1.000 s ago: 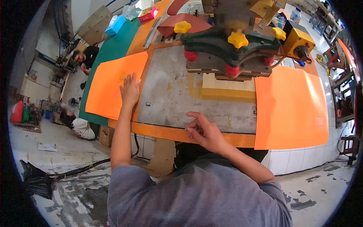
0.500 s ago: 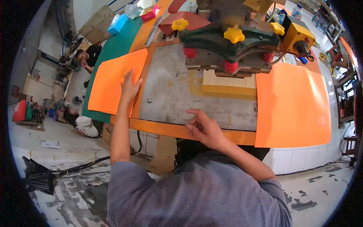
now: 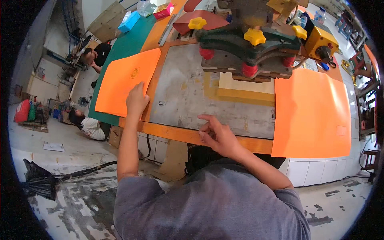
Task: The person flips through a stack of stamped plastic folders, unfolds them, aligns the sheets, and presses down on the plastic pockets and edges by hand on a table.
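My left hand (image 3: 137,100) lies with its fingers stretched out on the lower right part of a pile of orange sheets (image 3: 116,88). A small stamped emblem (image 3: 135,73) shows on the top sheet, just beyond my fingertips. Over the front edge of the grey metal bed (image 3: 180,86) hovers my right hand (image 3: 218,136), holding nothing visible. Its index finger points left, and the other fingers are loosely curled but apart from it. Above the far part of the bed stands a dark green press head (image 3: 248,44) with yellow star knobs and red feet.
More orange sheets (image 3: 312,116) hang over the table's front edge at the right. A yellow control box (image 3: 321,43) is beside the press. A metal ruler (image 3: 166,30) and a blue box (image 3: 129,21) are at the back left. Two people are beyond the table's left side.
My left hand has drawn back toward me along the sheet, uncovering the emblem. The right hand holds about the same pose. The whole view has shifted slightly.
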Available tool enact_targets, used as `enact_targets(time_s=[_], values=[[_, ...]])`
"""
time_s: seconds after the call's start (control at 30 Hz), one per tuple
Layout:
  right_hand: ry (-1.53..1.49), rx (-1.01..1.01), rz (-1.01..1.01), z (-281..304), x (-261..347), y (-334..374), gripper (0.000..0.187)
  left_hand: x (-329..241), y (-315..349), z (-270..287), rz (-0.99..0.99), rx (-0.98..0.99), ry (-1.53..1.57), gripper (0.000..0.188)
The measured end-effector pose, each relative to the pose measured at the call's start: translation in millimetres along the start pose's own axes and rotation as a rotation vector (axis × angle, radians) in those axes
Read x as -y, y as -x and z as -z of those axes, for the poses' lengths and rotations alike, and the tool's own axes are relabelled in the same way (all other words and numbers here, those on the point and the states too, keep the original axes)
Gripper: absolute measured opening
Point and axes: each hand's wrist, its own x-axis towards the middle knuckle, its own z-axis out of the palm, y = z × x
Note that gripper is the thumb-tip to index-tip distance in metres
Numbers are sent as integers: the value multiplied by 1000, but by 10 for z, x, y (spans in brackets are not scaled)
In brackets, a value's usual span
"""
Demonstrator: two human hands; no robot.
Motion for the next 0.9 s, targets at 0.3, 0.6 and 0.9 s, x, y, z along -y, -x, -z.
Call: enact_targets(time_s=[0.3, 0.6, 0.9], values=[[-15, -10, -5, 35, -16, 37, 48, -63, -268, 143, 96, 31, -148, 64], [-55, 6, -7, 21, -10, 25, 49, 235, -308, 230, -323, -46, 100, 57], [-7, 3, 20, 22, -9, 8, 48, 270, -396, 420, -338, 130, -360, 43]])
